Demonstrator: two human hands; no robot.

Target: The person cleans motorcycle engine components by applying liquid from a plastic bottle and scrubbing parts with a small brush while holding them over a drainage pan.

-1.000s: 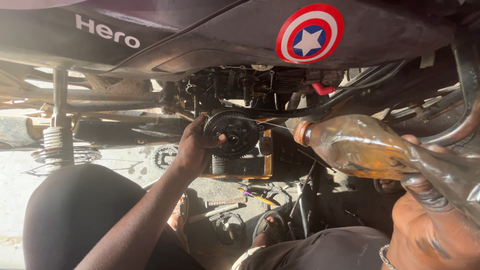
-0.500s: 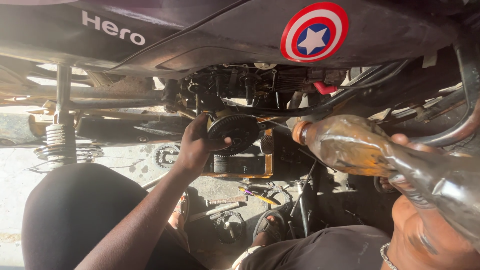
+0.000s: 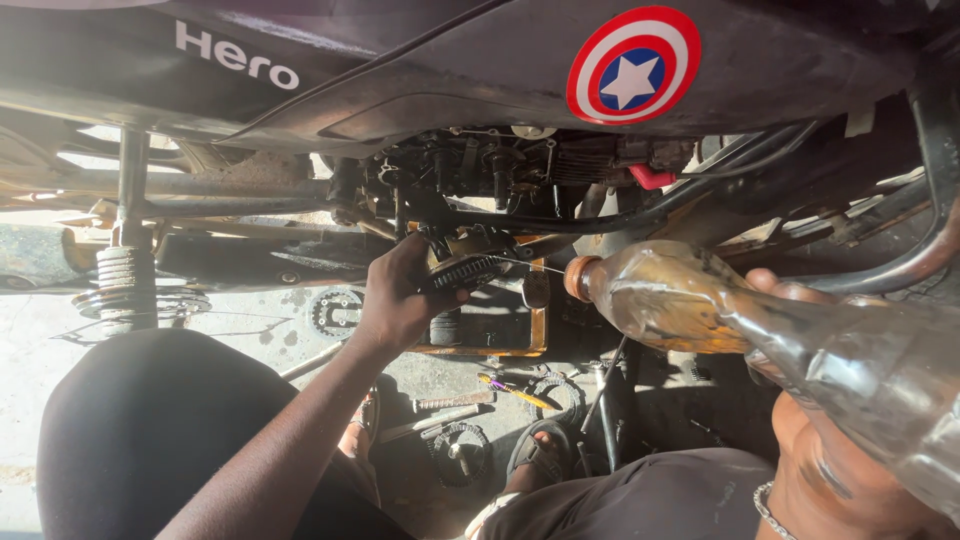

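view from the head, looking down and forward under a raised motorcycle. left hand [image 3: 400, 300] stretched forward on a long bare arm from the lower left, palm turned toward the engine, fingers [image 3: 440, 297] clamped around a dark round toothed gear [image 3: 468, 268]. gear held edge-on against the underside of the engine [image 3: 500, 170], thumb across its lower rim, teeth showing as a ribbed black band just past the fingertips. right hand [image 3: 790, 310] raised at the right edge, mostly hidden behind a clear plastic bottle [image 3: 760, 330]; fingers wrapped around the bottle's body, only the tips visible above it. bottle tipped on its side, brown neck pointing left toward the gear, close to it but apart, glass-clear walls smeared with amber oil. round red, white and blue star sticker [image 3: 632, 65] on the dark body panel above. coil spring shock absorber [image 3: 127, 285] standing at the left. below the gear, a shallow orange tray [image 3: 535, 340] on the floor, with more loose gears and tools scattered nearby.
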